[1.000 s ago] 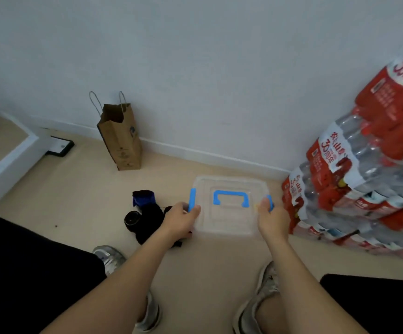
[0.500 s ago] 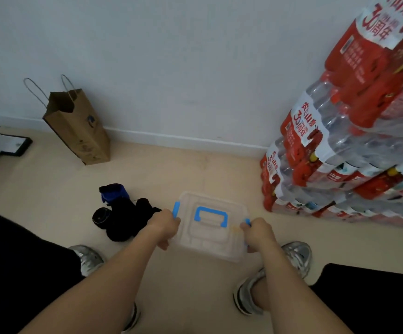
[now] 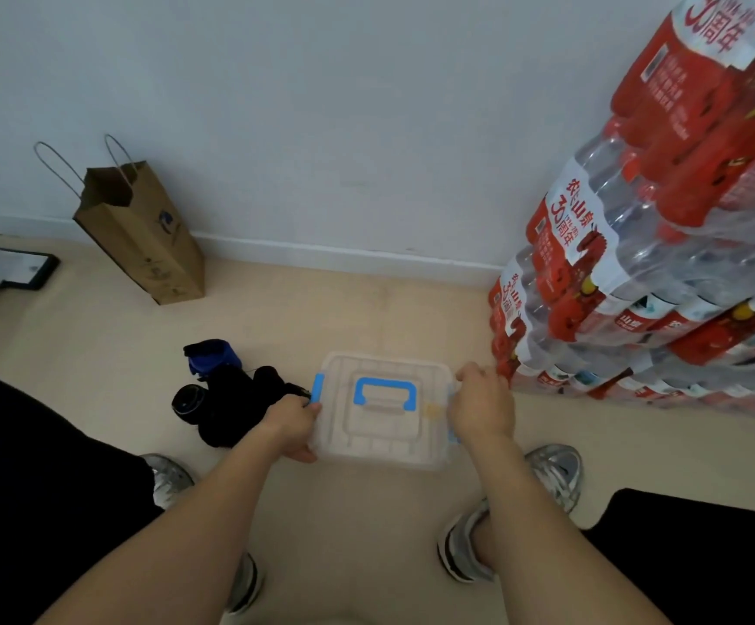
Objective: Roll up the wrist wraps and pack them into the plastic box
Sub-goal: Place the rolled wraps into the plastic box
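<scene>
Gripping plastic box (image 3: 384, 437) at both ends: left hand (image 3: 292, 426) curled by blue latch (image 3: 318, 387), right hand (image 3: 479, 408) curled over opposite edge. Prob. unlatching w/ lid on; next: pop both sides, lift lid off.

Dim, flat indoor light; source out of view. The wall (image 3: 321, 106) reads grey-blue, darker toward top. Shadows faint. Wide-angle bending: water bottle packs (image 3: 637, 263) lean inward. Edges of plastic box (image 3: 380, 444) soft; overall slight blur.

Brown paper bag (image 3: 141, 236) with string handles standing by the white wall (image 3: 321, 106), tall pile of water bottle packs (image 3: 637, 272) with red labels on the right, small black frame (image 3: 28, 269) flat on the tan floor (image 3: 96, 345)
</scene>
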`<state>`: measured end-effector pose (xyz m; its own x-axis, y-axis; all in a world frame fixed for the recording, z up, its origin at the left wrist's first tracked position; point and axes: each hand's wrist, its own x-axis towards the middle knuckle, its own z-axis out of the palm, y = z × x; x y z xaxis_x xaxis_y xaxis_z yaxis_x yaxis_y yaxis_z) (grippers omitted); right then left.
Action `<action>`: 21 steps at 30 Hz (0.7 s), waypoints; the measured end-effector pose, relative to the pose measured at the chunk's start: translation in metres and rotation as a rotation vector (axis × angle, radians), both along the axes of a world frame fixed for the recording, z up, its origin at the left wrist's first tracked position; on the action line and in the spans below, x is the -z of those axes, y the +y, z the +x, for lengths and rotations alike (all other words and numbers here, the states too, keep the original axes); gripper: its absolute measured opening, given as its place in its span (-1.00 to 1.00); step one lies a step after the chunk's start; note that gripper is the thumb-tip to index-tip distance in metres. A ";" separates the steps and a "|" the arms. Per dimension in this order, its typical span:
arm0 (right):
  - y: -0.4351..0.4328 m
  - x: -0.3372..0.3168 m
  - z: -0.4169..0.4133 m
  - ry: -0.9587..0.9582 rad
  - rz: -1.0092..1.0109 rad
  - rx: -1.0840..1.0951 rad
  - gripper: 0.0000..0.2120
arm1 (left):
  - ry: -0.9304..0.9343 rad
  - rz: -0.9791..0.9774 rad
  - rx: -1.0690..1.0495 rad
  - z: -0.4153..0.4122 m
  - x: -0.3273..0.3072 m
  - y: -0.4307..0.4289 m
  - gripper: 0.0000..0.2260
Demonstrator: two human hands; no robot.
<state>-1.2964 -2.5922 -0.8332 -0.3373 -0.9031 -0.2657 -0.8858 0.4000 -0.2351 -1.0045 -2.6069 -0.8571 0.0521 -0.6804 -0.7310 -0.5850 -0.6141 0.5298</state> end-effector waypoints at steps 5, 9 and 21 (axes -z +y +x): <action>0.018 0.001 0.067 -0.338 0.105 -0.329 -0.70 | -0.004 -0.067 -0.177 0.003 0.014 0.014 -0.80; 0.038 0.010 0.100 -0.065 0.270 -0.654 -0.32 | 0.058 -0.083 -0.279 0.011 0.018 0.023 -0.80; 0.032 -0.004 0.099 0.098 0.128 -0.799 -0.53 | 0.097 -0.214 -0.363 0.013 0.029 0.034 -0.93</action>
